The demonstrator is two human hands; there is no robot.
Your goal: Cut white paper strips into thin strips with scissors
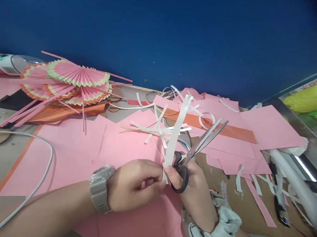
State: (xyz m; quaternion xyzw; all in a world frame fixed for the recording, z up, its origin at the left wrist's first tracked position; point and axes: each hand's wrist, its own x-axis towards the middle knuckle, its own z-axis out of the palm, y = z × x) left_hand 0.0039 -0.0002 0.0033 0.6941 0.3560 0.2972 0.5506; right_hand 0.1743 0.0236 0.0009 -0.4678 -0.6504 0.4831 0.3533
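Observation:
A white strip (177, 132), perhaps tape or paper, stands nearly upright in front of me. At its lower end the fingers of my left hand (135, 185) are pinched together. My right hand (197, 192) grips scissors (197, 146) with black handles, and its thumb lies against the same strip. The scissor blades point up and to the right, slightly apart, away from the strip. Pink paper sheets (130, 145) lie beneath and behind both hands. Behind the strip is a heap of curled white strips (158, 127).
Folded pink paper fans (77, 77) are piled at the back left by a plastic bottle (14, 64). A white cable (50, 162) curves along the left. On the right, a utility knife (280, 208) rests on cardboard (238, 216). A blue wall (152, 36) closes off the back.

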